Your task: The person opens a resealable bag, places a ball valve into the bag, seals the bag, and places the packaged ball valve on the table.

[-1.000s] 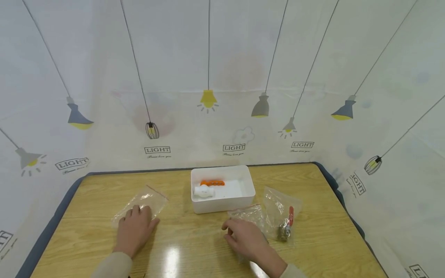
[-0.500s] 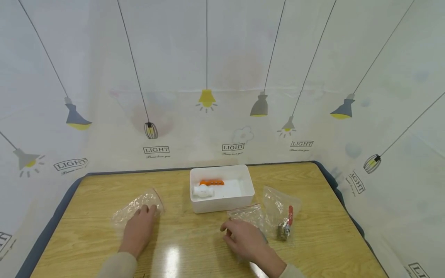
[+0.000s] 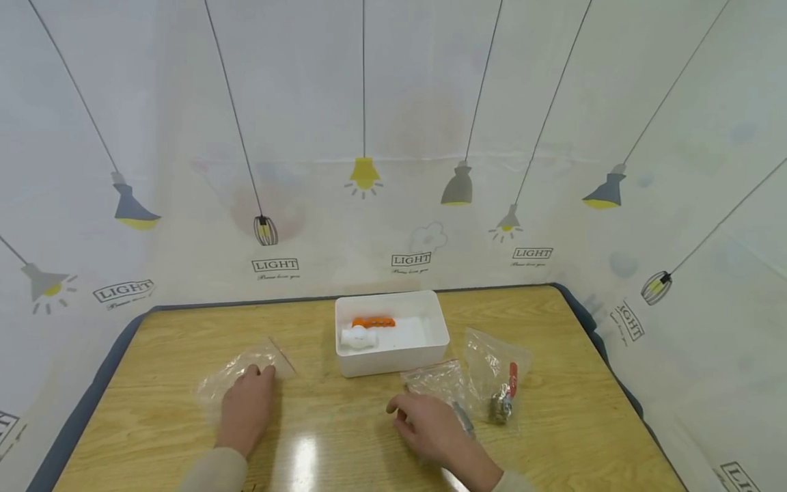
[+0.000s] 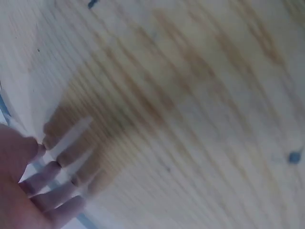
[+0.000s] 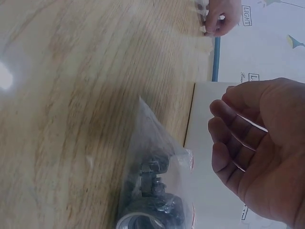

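Observation:
My left hand (image 3: 246, 410) lies low over the lower right part of a clear zip bag (image 3: 249, 362), fingertips down beside it. In the left wrist view its fingers (image 4: 43, 183) are slightly bent and spread, with shadows on the wood. My right hand (image 3: 433, 424) is above the table, its loosely curled fingers holding nothing. Beyond it lies a clear zip bag (image 3: 445, 379) with a grey metal part (image 3: 464, 418) partly hidden by the hand. In the right wrist view, dark fittings and a metal ring show inside a bag (image 5: 157, 183). Farther right, another bag (image 3: 488, 355) contains a red-handled valve (image 3: 503, 403).
A white open bin (image 3: 393, 359) stands at the middle back. An orange part (image 3: 375, 322) and a white fitting (image 3: 356, 337) lie in it. The wooden table (image 3: 332, 437) ends at a fabric backdrop (image 3: 344, 225) printed with lamps.
My left hand has drawn its spread fingers together and shifted slightly right on the bag. The bag's edge bunched and turned, then flattened. My right hand has moved slightly left.

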Tool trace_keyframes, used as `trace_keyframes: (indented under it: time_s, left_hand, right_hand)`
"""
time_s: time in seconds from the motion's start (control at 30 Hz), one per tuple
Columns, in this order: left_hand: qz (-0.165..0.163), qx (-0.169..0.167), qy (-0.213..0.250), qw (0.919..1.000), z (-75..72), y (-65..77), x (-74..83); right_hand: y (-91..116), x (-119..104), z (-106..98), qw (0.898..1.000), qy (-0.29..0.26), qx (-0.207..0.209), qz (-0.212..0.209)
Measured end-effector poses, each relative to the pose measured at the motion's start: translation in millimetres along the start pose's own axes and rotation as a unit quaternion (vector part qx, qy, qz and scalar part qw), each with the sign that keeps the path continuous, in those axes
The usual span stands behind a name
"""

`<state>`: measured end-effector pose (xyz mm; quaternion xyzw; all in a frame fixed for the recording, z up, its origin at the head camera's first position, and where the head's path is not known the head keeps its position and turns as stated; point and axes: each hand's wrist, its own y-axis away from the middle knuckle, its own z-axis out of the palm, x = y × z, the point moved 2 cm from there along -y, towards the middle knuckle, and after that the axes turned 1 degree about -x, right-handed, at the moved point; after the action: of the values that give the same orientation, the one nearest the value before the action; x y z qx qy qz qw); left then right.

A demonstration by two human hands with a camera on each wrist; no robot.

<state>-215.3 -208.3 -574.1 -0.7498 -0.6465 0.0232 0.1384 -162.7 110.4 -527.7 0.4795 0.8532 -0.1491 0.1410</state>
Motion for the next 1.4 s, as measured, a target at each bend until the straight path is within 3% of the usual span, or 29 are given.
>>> trace_keyframes:
  time_s: [0.17,0.37,0.6,0.73,0.83,0.9,1.1,1.4]
  left_hand:
    - [-0.013,0.011,-0.001,0.9999,-4.0,0.0,-2.0]
    - [0.005,0.052,0.053,0.9972,-16.6,4.1,3.4]
    - [-0.029,0.014,0.148,0.9885,-37.4,6.7,15.5]
    - [-0.019,0.003,0.201,0.9794,-46.8,7.0,25.1]
    - [-0.009,0.000,0.247,0.9690,-51.8,7.6,32.6]
    - [-0.011,-0.012,0.289,0.9573,-54.5,8.3,37.4]
    - [-0.021,-0.095,0.409,0.9074,-59.3,10.6,51.5]
    - [0.000,-0.103,0.482,0.8701,-59.9,13.5,69.0]
  right_hand:
    - [1,-4,1,1.000,-0.024,-0.006,0.001]
    - [3,-5,2,1.000,-0.025,-0.006,-0.004]
    - [4,-5,1,1.000,-0.028,-0.013,0.003]
    - [2,-5,1,0.999,-0.032,-0.025,0.012]
    - [0,-6,0,0.999,-0.035,-0.027,0.015]
    - [-1,-6,-2,0.999,-0.034,-0.025,0.014]
    - [-1,-7,-5,0.999,-0.033,-0.006,-0.001]
    - [-5,-10,-9,1.000,-0.026,0.010,-0.004]
